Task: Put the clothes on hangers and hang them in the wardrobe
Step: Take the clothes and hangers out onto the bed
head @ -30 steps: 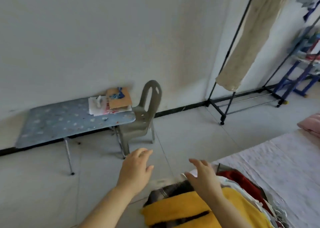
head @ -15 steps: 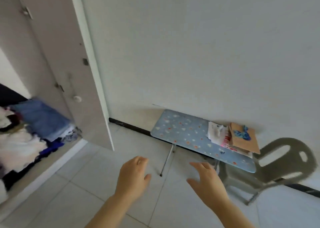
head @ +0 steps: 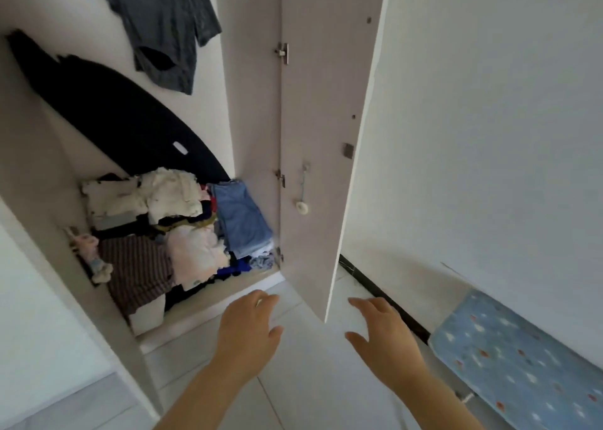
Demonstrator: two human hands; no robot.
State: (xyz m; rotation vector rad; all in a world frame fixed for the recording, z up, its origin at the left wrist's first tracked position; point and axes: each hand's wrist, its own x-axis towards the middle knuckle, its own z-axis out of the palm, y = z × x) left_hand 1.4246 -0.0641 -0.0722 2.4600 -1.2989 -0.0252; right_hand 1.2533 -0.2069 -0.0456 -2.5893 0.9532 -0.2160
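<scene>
Hands come first: the left hand and the right hand hang low in the middle of the frame, palms down, fingers loose and slightly spread, holding nothing, with pale floor tiles under them. Both forearms run off the bottom edge.

Filling the left half is the wardrobe, its door swung wide, the door's lower corner ending between the two hands. A grey T-shirt hangs at the upper left; its top is cut off by the frame, so what carries it cannot be told. Below it a black garment slants down toward the centre, its shape hard to read.

On the wardrobe bottom lies a heap of clothes: white pieces, a folded blue piece on the right side, a striped cloth in front. Most layers are buried under others.

At the lower right a blue patterned table is clipped by the frame edge
</scene>
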